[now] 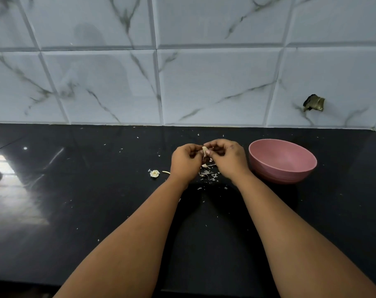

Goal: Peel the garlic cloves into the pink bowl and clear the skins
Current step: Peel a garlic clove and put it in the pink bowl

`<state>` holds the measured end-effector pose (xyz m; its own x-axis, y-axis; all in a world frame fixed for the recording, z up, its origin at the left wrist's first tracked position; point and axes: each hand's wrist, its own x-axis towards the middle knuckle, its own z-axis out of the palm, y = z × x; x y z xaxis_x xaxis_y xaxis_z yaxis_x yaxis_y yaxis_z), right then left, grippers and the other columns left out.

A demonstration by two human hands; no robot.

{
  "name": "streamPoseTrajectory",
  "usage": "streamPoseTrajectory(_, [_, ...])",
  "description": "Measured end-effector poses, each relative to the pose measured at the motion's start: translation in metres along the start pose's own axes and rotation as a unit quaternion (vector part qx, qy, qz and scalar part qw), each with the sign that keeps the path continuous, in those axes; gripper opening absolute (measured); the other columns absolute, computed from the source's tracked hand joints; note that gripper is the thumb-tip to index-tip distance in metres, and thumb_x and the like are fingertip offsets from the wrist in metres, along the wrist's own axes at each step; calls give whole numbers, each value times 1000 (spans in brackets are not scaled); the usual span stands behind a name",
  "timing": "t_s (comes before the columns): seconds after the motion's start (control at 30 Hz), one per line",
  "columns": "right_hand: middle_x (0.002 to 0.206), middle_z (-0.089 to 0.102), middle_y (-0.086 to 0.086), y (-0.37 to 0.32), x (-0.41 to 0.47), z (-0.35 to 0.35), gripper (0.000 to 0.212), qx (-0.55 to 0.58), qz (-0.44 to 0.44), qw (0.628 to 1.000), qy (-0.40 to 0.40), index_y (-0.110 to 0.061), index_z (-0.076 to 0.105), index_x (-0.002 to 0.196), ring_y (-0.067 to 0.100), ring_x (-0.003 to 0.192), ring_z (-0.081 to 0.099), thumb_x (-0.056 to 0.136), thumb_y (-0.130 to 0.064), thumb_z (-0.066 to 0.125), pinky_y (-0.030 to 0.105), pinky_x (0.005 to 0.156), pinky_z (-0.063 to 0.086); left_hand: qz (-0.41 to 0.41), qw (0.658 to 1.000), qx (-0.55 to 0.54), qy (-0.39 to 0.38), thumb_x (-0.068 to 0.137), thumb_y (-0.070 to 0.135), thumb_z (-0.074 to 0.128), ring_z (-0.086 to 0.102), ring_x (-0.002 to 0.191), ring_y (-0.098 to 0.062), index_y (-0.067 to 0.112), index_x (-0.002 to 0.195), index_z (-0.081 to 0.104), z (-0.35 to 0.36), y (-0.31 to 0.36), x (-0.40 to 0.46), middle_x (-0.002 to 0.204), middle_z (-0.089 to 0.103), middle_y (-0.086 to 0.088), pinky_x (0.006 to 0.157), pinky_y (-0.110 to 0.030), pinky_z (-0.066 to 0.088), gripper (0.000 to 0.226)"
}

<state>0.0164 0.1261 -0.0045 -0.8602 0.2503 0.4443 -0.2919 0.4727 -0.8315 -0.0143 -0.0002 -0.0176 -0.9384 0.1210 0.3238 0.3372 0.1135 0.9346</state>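
Observation:
A pale garlic clove is pinched between my left hand and my right hand, both held just above the black counter. Fingers of both hands curl round the clove, and most of it is hidden by them. Loose papery skins lie scattered on the counter under and between my hands. The pink bowl stands upright just right of my right hand; its visible inside looks bare. A small white garlic root piece and a thin stalk sliver lie left of my left hand.
A marble-patterned tiled wall rises behind the counter, with a dark hole at the right. Tiny skin flecks dot the counter toward the wall. Window glare shines on the counter's left side.

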Motion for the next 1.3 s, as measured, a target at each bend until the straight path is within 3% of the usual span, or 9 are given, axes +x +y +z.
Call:
streamPoseTrajectory(0.17, [75,69,-4,0,2,2,9,24,25,999,21,-21,72,86,-2,62,63,84,-13,74,15,60,53,-10,999,-24,21,91,13,66,74,74,-10,12,99,69,1,1,0,79,75,0,72,-28,60,8])
streamPoseTrajectory(0.3, [80,71,3,-1,0,2,18,56,43,997,13,-23,70,84,17,76,69,85,-6,72,28,72,58,6,1000,-12,16,91,18,70,72,69,-9,13,88,70,0,-1,0,72,74,1,71,-29,60,6])
streamPoseTrajectory(0.47, [75,70,-2,-5,-2,0,16,130,69,989,-11,-15,69,86,6,67,68,86,1,69,17,65,54,-9,998,-65,-1,90,12,71,68,66,-7,15,83,72,-4,2,1,70,72,0,68,-26,58,8])
streamPoseTrajectory(0.6, [66,70,-7,-4,-2,-3,14,180,89,980,-18,-13,70,86,3,63,67,85,2,70,16,61,54,-8,998,-58,-11,92,6,66,68,66,-9,16,81,73,-5,5,0,71,72,-1,71,-30,59,16])
streamPoseTrajectory(0.77, [69,71,-6,-2,-2,-4,11,170,102,980,-13,-11,72,88,5,66,68,83,-1,73,17,63,53,6,1000,6,10,91,11,67,72,76,-24,22,78,71,-5,6,0,75,74,-5,79,-44,60,18])
streamPoseTrajectory(0.9, [76,70,1,-3,-1,-3,9,142,94,985,5,-12,71,86,8,69,66,83,-4,74,18,68,55,24,999,41,8,90,13,68,72,75,-19,18,82,74,-4,7,-1,73,74,-1,78,-43,60,11])
streamPoseTrajectory(1.0, [82,71,9,-2,-1,-2,8,105,82,991,-2,-9,72,90,16,76,66,83,-6,75,28,78,57,36,996,77,12,88,17,70,71,72,-14,15,86,76,-5,6,-2,71,73,2,74,-36,60,6])
streamPoseTrajectory(1.1, [85,72,12,-2,-1,-2,9,67,60,996,-13,-14,71,86,21,78,68,83,-6,74,34,79,58,48,992,113,27,84,24,73,69,66,-5,16,81,76,-6,7,-2,64,71,7,71,-29,57,9])
streamPoseTrajectory(1.3, [84,72,10,-1,-2,-1,22,88,58,994,-39,-19,68,80,21,79,70,85,2,68,38,81,59,30,993,106,34,79,22,77,71,67,-12,14,77,76,-8,9,-2,66,72,3,72,-39,61,8])
